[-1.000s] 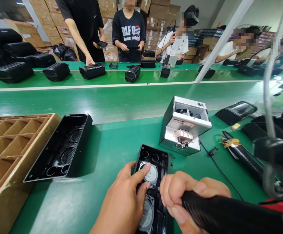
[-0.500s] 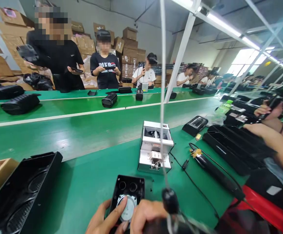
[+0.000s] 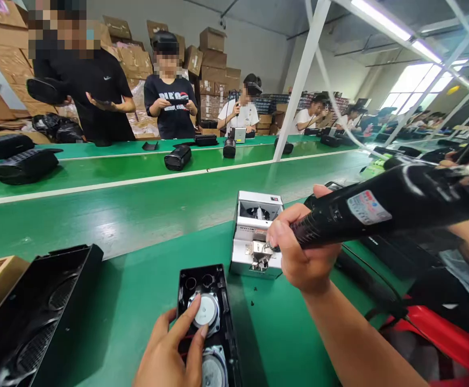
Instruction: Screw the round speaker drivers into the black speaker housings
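A black plastic speaker housing (image 3: pixel 231 328) lies in front of me with two round silver speaker drivers in it. My left hand (image 3: pixel 173 344) rests at its left edge, index finger and thumb gripping the upper speaker driver (image 3: pixel 205 310). The lower speaker driver (image 3: pixel 213 371) is cut off by the frame's bottom. In my right hand (image 3: pixel 307 252) is a black electric screwdriver (image 3: pixel 339 215) with a white label, held slanting. Its tip is at the metal outlet of a white screw feeder (image 3: pixel 244 263); whether a screw is on it I cannot tell.
To the left, a black casing (image 3: pixel 52 317) with round speaker grilles lies beside a wooden box (image 3: pixel 4 279). A green conveyor belt (image 3: pixel 137 209) carries black speakers (image 3: pixel 178 157). Several people stand or sit behind it. A red stool (image 3: pixel 440 333) and a co-worker's arm are at right.
My right hand has left the housing, taken the hanging electric screwdriver and brought it to the screw feeder. The left hand stays on the speaker driver, and more of the housing shows.
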### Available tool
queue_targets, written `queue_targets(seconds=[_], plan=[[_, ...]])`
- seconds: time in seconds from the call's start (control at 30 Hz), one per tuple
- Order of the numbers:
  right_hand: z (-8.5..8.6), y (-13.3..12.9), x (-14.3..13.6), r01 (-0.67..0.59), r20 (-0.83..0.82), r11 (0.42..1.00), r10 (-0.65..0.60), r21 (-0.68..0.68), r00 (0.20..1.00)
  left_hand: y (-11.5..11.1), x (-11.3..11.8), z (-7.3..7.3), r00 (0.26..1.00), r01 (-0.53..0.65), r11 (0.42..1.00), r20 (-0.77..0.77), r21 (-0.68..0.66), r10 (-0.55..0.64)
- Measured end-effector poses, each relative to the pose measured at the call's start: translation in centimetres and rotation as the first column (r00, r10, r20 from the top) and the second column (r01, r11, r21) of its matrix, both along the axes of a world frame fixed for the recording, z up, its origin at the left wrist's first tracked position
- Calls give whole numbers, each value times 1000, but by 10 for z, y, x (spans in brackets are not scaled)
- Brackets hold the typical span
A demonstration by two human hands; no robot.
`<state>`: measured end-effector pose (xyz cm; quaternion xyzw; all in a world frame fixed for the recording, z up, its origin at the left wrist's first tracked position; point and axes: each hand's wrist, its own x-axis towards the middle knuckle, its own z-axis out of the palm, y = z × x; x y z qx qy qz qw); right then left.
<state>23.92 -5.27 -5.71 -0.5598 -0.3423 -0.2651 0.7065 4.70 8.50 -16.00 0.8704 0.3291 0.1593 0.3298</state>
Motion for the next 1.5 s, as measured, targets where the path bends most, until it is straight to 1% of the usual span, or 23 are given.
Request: queue_targets(seconds=[0.07,0.13,0.2,0.3,0.37,0.5,0.57,0.63,0.7,0.8,0.87,0.93,1.0,1.1,1.17,1.23,1.37,1.5], plan=[[-2,-1,-6,1,-17,1000,0,31,1000,-3,1,3,1000,0,1000,-29,10,1],[-4,-4,-12,-42,-43,996,46,82,998,-5,0,2,999,2,1000,-35,9,-2],[-6,-6,-15,-78,-44,992,83,100,996,-5,-1,0,1000,5,1000,-30,12,-5],[-10,-4,-12,-90,-25,996,90,15,996,-5,-2,-1,999,-1,1000,-35,8,1],[-11,2,-6,-110,-75,994,108,-25,991,-5,-3,0,999,-1,1000,-52,-12,0],[-9,12,4,-127,-214,992,125,4,969,-6,-3,7,997,9,999,-77,-47,-12],[-6,12,1,-203,-311,979,190,-11,931,-7,-3,11,997,9,997,-75,-82,-16],[-3,6,-12,-330,-416,944,296,-11,860,-7,-3,14,997,12,993,-79,-119,-21],[2,-4,-33,-416,-457,908,389,45,800,-7,-2,16,994,28,988,-103,-154,-44],[9,-17,-71,-455,-369,876,480,161,796,-7,-1,19,988,48,979,-137,-199,-76],[10,-18,-91,-488,-325,854,520,179,790,-6,-1,21,986,43,975,-147,-217,-76],[4,-12,-103,-508,-312,843,537,176,784,-6,-1,22,986,33,976,-155,-217,-68],[-8,-1,-106,-506,-332,842,539,186,774,-5,-3,21,987,27,978,-153,-208,-59],[-29,13,-100,-515,-358,829,560,220,748,-4,-4,18,992,27,979,-118,-204,-52],[-41,16,-94,-549,-366,808,587,212,723,-3,-4,17,995,30,979,-92,-203,-49],[-50,16,-90,-574,-375,796,600,194,706,-3,-3,17,996,27,981,-81,-194,-44],[-58,13,-89,-594,-379,780,619,197,688,-3,-2,19,998,21,985,-55,-170,-31],[-63,15,-90,-610,-391,769,630,192,671,-4,-2,21,997,21,981,-64,-195,-34]])
